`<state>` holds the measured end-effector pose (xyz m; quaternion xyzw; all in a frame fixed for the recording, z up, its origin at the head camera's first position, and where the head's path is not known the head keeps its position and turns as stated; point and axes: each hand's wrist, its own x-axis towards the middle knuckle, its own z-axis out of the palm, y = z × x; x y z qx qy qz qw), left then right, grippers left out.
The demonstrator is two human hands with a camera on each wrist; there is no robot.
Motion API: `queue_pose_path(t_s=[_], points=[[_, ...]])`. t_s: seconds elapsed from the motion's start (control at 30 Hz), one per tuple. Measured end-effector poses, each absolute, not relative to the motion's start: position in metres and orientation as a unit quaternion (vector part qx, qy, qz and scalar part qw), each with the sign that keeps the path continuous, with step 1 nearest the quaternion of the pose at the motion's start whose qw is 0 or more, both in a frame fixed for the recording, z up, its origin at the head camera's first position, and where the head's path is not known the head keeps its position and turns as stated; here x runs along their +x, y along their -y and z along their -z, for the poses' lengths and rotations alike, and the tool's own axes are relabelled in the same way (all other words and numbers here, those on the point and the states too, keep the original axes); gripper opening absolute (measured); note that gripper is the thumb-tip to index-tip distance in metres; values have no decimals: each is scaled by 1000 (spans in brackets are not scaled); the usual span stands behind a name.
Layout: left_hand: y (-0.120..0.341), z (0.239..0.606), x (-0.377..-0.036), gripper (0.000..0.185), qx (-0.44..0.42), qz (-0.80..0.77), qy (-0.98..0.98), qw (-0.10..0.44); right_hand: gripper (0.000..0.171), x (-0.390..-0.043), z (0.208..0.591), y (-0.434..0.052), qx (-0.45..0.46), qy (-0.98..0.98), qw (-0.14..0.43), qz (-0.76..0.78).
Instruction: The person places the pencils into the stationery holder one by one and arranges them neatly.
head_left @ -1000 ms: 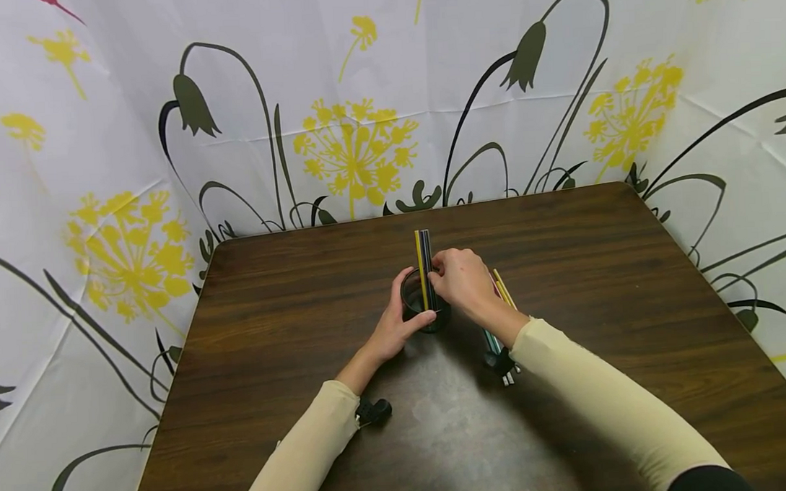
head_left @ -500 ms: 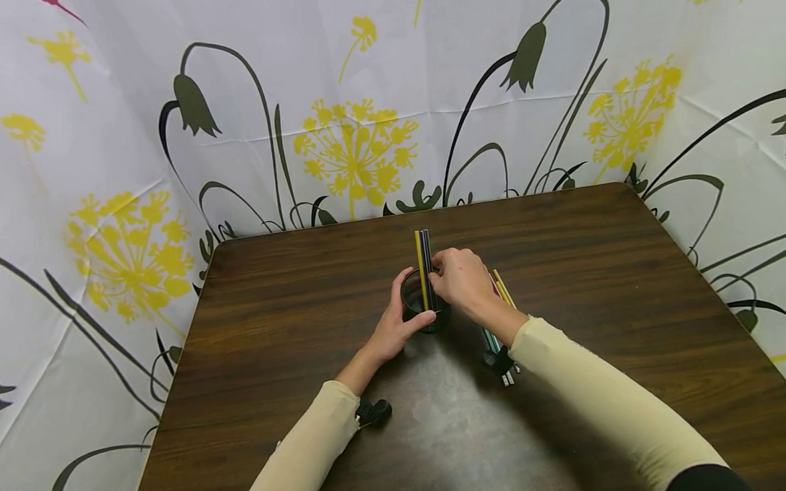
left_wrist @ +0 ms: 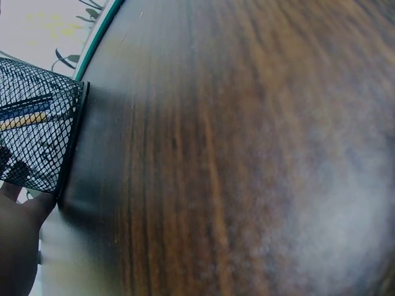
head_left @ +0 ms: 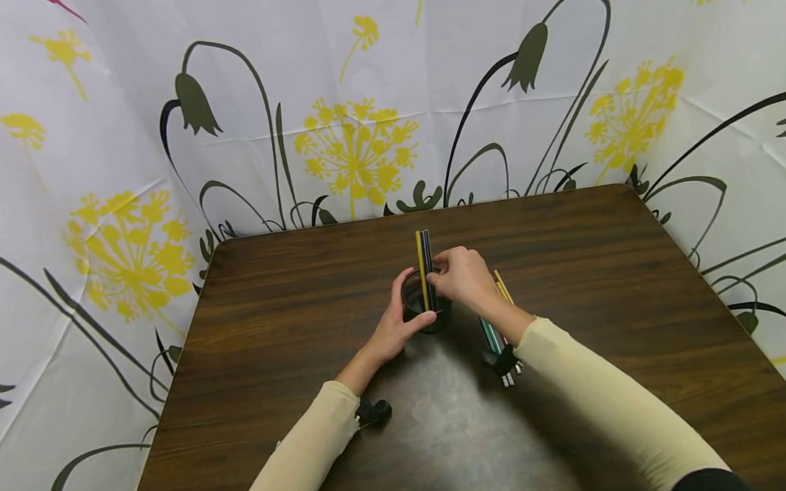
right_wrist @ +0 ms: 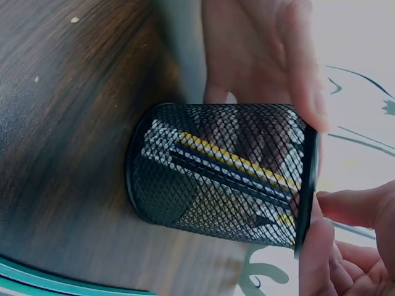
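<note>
A black mesh pencil cup (right_wrist: 216,179) stands upright on the table, with a yellow pencil (head_left: 423,273) and dark pencils (head_left: 428,251) leaning in it. My left hand (head_left: 398,321) grips the cup's near left side, its thumb across the front at the rim. At the opposite side of the rim, my right hand (head_left: 465,277) pinches the dark pencils between thumb and fingers. The exact contact of those fingertips is partly hidden. Through the mesh in the left wrist view, the pencils (left_wrist: 24,117) show inside the cup.
Several loose coloured pencils (head_left: 490,336) lie on the brown wood-grain table (head_left: 291,299), partly under my right forearm. Behind the table hangs a white curtain (head_left: 256,62) printed with flowers. Each wrist carries a small black camera (head_left: 374,412).
My right wrist has shifted slightly, its fingers staying at the pencils. My left hand, the cup and the pencils in it have stayed in place.
</note>
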<state>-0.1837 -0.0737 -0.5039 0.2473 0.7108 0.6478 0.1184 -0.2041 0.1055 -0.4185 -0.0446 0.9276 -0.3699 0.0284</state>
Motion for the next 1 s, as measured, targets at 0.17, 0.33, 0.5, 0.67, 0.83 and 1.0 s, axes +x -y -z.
queue_pose_path(t_s=[0.17,0.33,0.5,0.67,0.83,1.0], points=[[74,482,-174,80,252,-651,-705,122,41,-203,415,-116,-38,-901,55,428],[72,483,-174,80,253,-650,-708,108,35,-203,417,-140,-30,-875,45,482],[72,483,-173,81,248,-643,-717,104,28,-201,432,-177,6,-880,42,472],[73,483,-173,81,247,-640,-720,103,26,-197,454,-213,53,-914,74,395],[72,484,-174,81,252,-641,-718,100,25,-193,471,-238,73,-918,128,367],[72,484,-175,81,250,-639,-721,98,27,-192,480,-249,65,-899,174,396]])
